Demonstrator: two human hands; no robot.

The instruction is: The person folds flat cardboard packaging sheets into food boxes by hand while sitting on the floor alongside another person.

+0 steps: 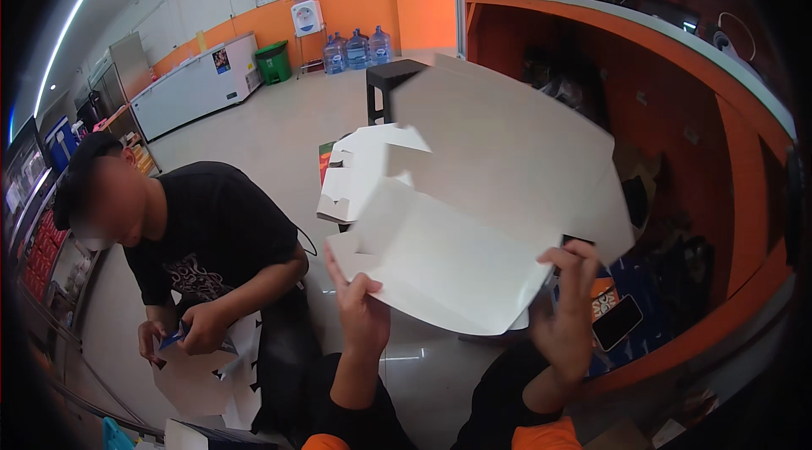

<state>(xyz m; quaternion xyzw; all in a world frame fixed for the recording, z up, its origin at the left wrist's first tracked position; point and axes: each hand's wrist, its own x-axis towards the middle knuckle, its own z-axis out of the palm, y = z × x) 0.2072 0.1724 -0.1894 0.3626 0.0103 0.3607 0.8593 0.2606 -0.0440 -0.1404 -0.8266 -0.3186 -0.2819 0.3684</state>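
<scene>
I hold up a large white cardboard box blank point(474, 255), partly folded, its pale inner side facing me and its big far panel slanting up and away. My left hand point(364, 315) grips the near left corner, thumb on the inner face and fingers behind the board. At the right corner, my right hand point(568, 306) is closed on the edge with thumb and fingers. Beyond the left side of my blank, more flat white blanks point(364, 167) lie on a low support mostly hidden from view.
To my left a seated person in black point(224, 238) handles another cardboard sheet point(190, 378). An orange cabinet point(736, 196) stands close on the right, with a phone point(617, 323) on a blue package beside it. A black stool point(393, 74) is farther off, before several water bottles point(358, 51).
</scene>
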